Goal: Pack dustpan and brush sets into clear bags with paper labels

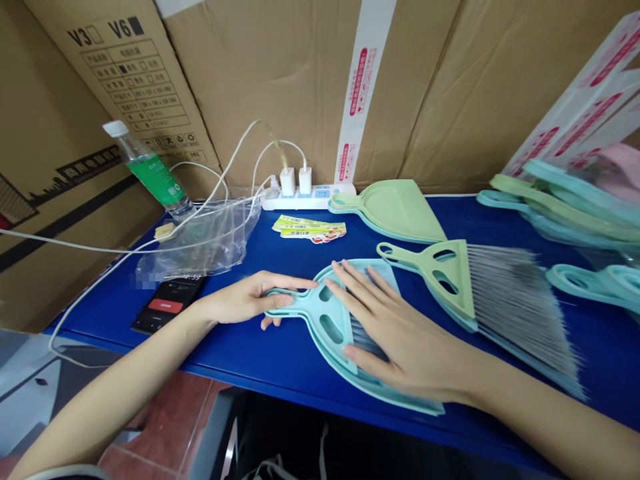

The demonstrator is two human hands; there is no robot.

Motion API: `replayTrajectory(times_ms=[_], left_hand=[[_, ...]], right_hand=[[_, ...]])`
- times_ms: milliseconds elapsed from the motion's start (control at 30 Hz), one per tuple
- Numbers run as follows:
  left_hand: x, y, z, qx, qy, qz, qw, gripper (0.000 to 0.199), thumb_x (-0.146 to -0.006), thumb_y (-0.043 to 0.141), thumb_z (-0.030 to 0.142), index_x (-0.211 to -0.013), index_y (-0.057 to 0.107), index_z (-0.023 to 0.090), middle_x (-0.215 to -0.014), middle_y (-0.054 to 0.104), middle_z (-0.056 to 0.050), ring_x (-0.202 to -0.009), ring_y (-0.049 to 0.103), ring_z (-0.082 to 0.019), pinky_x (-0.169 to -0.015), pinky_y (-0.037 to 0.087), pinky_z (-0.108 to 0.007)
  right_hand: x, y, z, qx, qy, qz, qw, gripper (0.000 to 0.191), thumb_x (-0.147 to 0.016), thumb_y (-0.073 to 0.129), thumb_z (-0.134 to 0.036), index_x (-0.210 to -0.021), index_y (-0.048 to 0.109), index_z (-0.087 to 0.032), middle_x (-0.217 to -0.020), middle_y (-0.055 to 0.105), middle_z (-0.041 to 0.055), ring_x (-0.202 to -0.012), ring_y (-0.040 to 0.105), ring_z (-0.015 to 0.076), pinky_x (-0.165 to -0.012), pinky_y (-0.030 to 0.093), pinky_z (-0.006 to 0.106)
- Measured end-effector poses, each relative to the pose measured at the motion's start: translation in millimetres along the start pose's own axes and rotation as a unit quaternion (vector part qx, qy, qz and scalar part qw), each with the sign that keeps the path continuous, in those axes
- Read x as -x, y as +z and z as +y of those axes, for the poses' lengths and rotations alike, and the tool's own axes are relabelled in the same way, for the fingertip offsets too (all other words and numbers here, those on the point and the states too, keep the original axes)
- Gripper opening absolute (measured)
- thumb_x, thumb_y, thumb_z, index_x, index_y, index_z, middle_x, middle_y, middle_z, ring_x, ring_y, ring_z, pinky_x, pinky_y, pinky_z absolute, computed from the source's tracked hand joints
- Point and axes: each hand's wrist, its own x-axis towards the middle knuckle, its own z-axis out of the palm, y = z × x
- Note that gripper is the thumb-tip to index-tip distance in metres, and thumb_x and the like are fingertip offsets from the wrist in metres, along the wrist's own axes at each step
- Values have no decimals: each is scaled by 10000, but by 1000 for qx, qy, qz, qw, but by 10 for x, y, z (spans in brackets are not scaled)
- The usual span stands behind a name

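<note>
Teal brush lies on its teal dustpan, near side of the bench, about mid-width. Left hand: thumb and index clamped on the stacked handles. Right hand: laid flat over the brush head and bristles, fingers slightly apart, thumb well out.

Handling, by judgement: light, thin plastic, fairly stiff; smooth, may slide piece on piece. Bristles soft, bend under a palm. Best hold: both handles pinched together at left, second hand steadying the head's solid part. Wide pan lip likeliest to flex or crack.
</note>
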Motion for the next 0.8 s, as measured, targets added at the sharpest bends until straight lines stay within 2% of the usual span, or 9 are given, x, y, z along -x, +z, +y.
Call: replayTrajectory(times_ms=[367,567,700,800], left_hand=[[-14,-9,-12,0,1,7,1000,463,-908,637,352,-1331,600,168,-636,592,32,-482,515,-62,-453,455,-172],[-25,-16,-18,-17,0,9,1000,452,-899,634,323,-1321,610,162,-647,609,24,-482,512,-66,-457,449,-177],[-23,-16,0,-66,7,24,998,427,-910,590,297,-1326,610,205,-868,693,-42,-563,558,-84,-480,459,-186],[-17,-19,25,-110,22,39,993,426,-920,560,297,-1337,597,218,-1025,707,-85,-709,617,-129,-571,505,-219]], right_hand=[[9,43,-17,16,-1,19,1000,735,-983,414,-440,-1573,161,-83,-1615,142,196,-1485,52,349,-1127,265,636],[15,34,-47,17,6,3,1000,711,-996,360,-450,-1545,225,-19,-1606,141,217,-1485,63,342,-1130,266,623],[15,39,-72,15,15,2,1000,718,-1003,340,-468,-1548,212,-19,-1606,125,217,-1481,48,350,-1132,260,625],[22,45,-76,5,32,2,999,741,-1000,350,-506,-1559,196,-44,-1611,122,206,-1478,29,345,-1146,249,611]])
